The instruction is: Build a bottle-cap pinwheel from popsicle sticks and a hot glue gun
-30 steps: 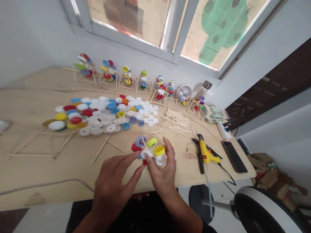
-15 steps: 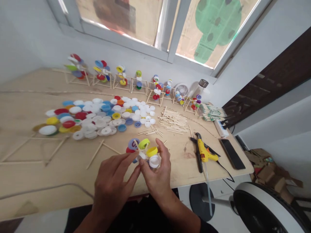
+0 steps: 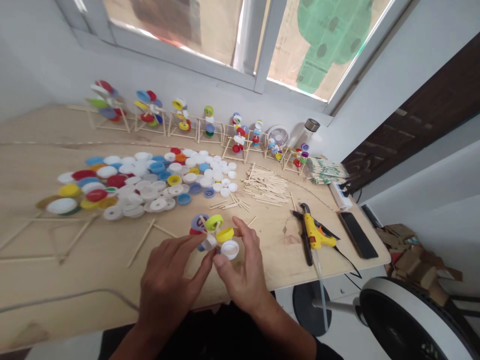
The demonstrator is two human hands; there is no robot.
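Note:
A small wheel of bottle caps on wooden sticks (image 3: 214,222) is between my hands above the front of the table, with lilac, red, lime, yellow and white caps round it. My left hand (image 3: 174,272) pinches it from the left, fingertips and thumb closed at a white cap (image 3: 209,242). On the other side my right hand (image 3: 243,272) cups the wheel, thumb at its lower edge and index finger curved up beside the yellow cap (image 3: 225,234). The wheel's underside is hidden by my fingers.
Loose bottle caps (image 3: 148,192) spread over the left and middle, with a pile of wooden sticks (image 3: 267,185) to their right. A yellow glue gun (image 3: 313,230) and black phone (image 3: 358,235) lie at right. Finished cap wheels on stick frames (image 3: 150,112) line the back.
The view has shifted slightly, so the table's things sit a little further left. Between my fingers the cap wheel has turned slightly, its white cap now showing more clearly by my left fingertips.

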